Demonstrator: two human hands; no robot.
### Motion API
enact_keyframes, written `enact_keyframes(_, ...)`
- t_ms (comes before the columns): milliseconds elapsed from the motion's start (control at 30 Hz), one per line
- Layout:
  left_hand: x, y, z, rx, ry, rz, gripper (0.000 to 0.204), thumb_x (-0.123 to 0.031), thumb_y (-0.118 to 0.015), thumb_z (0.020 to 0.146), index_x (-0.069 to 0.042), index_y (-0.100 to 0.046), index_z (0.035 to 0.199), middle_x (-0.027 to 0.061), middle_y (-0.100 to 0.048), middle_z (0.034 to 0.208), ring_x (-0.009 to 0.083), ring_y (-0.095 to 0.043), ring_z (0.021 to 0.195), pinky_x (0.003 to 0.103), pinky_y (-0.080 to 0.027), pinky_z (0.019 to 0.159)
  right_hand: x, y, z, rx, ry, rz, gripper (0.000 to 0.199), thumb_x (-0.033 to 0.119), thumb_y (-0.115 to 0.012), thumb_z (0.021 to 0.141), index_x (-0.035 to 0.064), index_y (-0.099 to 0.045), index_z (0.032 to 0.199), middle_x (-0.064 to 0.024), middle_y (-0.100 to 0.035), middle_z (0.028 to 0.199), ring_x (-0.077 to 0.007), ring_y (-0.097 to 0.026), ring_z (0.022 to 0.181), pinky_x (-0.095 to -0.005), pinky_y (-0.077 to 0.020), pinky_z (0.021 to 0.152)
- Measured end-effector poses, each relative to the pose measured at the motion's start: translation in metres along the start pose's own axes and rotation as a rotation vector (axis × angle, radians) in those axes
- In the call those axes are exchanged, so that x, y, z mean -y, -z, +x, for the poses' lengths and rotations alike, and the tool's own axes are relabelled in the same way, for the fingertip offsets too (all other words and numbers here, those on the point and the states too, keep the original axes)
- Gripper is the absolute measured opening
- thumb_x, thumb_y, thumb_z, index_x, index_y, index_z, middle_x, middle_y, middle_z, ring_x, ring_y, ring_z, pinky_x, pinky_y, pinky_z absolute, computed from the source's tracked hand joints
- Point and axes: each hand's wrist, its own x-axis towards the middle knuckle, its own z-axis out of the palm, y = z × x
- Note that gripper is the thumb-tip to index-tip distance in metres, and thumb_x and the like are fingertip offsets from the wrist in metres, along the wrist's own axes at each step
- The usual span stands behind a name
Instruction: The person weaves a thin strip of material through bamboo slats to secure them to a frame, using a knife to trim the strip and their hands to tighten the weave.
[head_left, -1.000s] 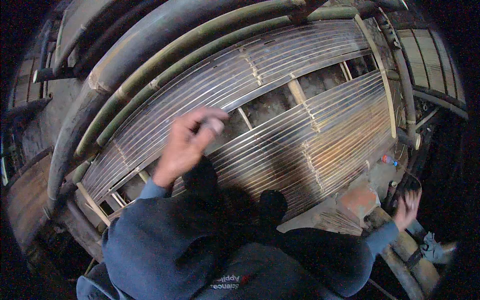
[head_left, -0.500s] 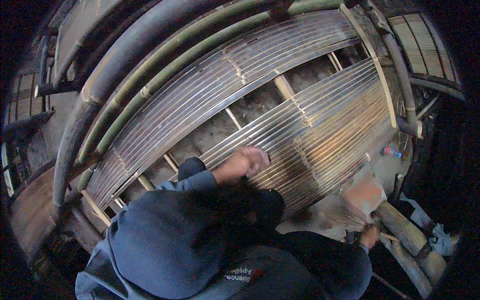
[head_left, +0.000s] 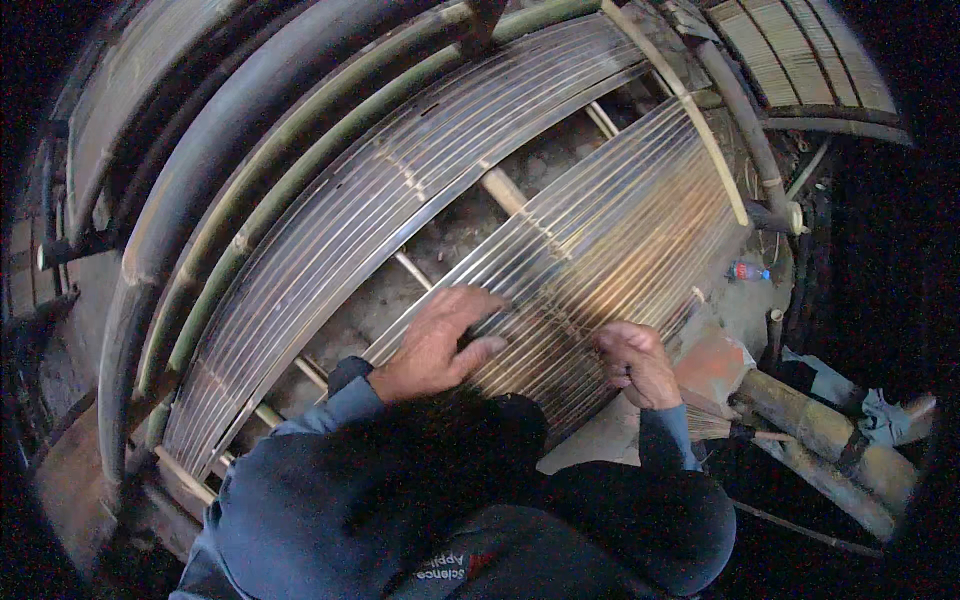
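A panel of long, thin bamboo-like strips (head_left: 650,240) slopes across the middle, crossed by a row of knotted ties (head_left: 548,238). My left hand (head_left: 440,345) lies over its near-left edge, thumb and fingers apart and nothing visible between them. To the right, my right hand (head_left: 640,365) is closed just above the strips, fingertips pressed together by the line of ties. Whatever it pinches is too fine to make out. Below that hand, partly behind the sleeve, rests a bundle of thin pale slivers (head_left: 708,424).
Thick bamboo poles (head_left: 215,190) curve along the left and top. Beyond a gap with crossbars (head_left: 505,190) lies a second strip panel (head_left: 330,190). At the right are an orange brick (head_left: 722,358), a small bottle (head_left: 748,271), a bamboo log (head_left: 800,405) and a grey-blue cloth (head_left: 882,415).
My right hand has come up from the sliver bundle to the strips. My left hand has shifted left and spread its fingers. The whole view has turned slightly.
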Motion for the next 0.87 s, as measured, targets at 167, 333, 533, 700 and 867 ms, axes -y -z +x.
enact_keyframes(167, 0.022, -0.021, 0.013, 0.053, 0.023, 0.199, 0.039, -0.029, -0.067, 0.093, -0.006, -0.064, 0.125, 0.0182, -0.065, 0.114, 0.0361, -0.059, 0.111, 0.048, -0.04, 0.102, 0.006, 0.017, -0.009, -0.204, 0.441, 0.433, 0.016, 0.015, -0.056, 0.103, 0.0001, -0.063, 0.1, -0.008, -0.064, 0.096, -0.0177, -0.062, 0.088, -0.0402, -0.0549, 0.088)
enact_keyframes(333, 0.014, -0.036, 0.016, 0.028, 0.219, -0.011, 0.031, -0.029, -0.065, 0.097, -0.002, -0.069, 0.082, 0.0189, -0.066, 0.079, 0.0365, -0.065, 0.08, 0.048, -0.047, 0.086, 0.019, 0.034, -0.011, -0.063, 0.535, 0.764, 0.017, 0.019, -0.054, 0.106, 0.0054, -0.057, 0.096, -0.0039, -0.053, 0.083, -0.0189, -0.056, 0.083, -0.0492, -0.05, 0.096)
enact_keyframes(533, 0.008, -0.038, 0.007, 0.092, 0.359, 0.047, 0.024, -0.019, -0.07, 0.094, 0.001, -0.067, 0.081, 0.0165, -0.065, 0.073, 0.026, -0.063, 0.067, 0.04, -0.049, 0.07, 0.003, 0.059, -0.023, -0.156, 0.409, 0.349, 0.02, 0.023, -0.058, 0.105, 0.0078, -0.057, 0.092, 0.0025, -0.044, 0.065, -0.0089, -0.044, 0.058, -0.0317, -0.0488, 0.065)
enact_keyframes(700, 0.026, -0.013, -0.006, -0.458, 0.212, -0.093, 0.019, -0.017, -0.068, 0.094, 0.0, -0.064, 0.099, 0.0146, -0.064, 0.092, 0.029, -0.063, 0.087, 0.04, -0.05, 0.079, 0.038, 0.011, 0.013, -0.177, 0.279, -0.349, 0.029, 0.019, -0.06, 0.103, 0.0003, -0.065, 0.124, -0.0011, -0.059, 0.073, -0.0078, -0.05, 0.063, -0.029, -0.0474, 0.064)
enact_keyframes(867, 0.084, 0.004, -0.045, -0.473, 0.724, -0.206, 0.02, -0.019, -0.069, 0.093, -0.006, -0.069, 0.109, 0.0165, -0.069, 0.101, 0.0257, -0.064, 0.092, 0.034, -0.049, 0.083, 0.053, -0.082, 0.096, 0.443, 0.426, -0.755, 0.056, 0.021, -0.065, 0.099, 0.0148, -0.049, 0.152, -0.0154, -0.068, 0.121, -0.0126, -0.06, 0.09, -0.03, -0.0509, 0.087)
